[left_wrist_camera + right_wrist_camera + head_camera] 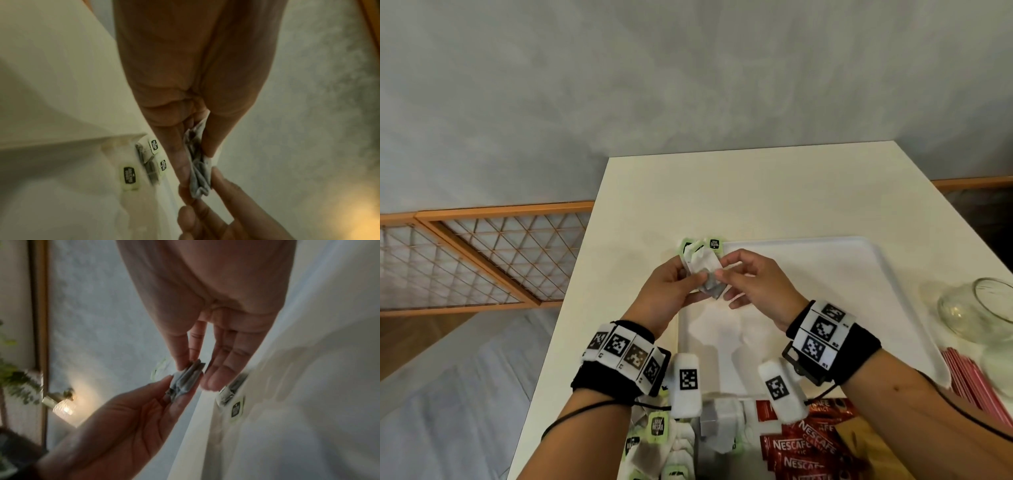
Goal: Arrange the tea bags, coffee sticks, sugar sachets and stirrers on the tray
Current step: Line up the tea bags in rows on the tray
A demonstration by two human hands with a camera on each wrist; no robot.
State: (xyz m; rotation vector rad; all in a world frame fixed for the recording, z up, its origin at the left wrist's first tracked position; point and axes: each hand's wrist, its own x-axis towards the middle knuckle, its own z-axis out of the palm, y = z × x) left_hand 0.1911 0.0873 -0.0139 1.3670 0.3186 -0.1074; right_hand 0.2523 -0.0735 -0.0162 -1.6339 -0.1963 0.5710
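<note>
Above the far left corner of the white tray, both hands hold one small bunch of tea bags. My left hand grips the bunch between thumb and fingers. The thumb and forefinger of my right hand pinch the bunch's end, while its other fingers stay straight. A few tea bags with green tags lie in that tray corner, just below the hands. More tea bags are heaped at the near table edge, beside red coffee sticks. Pink stirrers lie to the tray's right.
A glass jar lies on its side right of the tray. The cream table ends at a left edge close to my left forearm. A wooden lattice screen stands beyond that edge.
</note>
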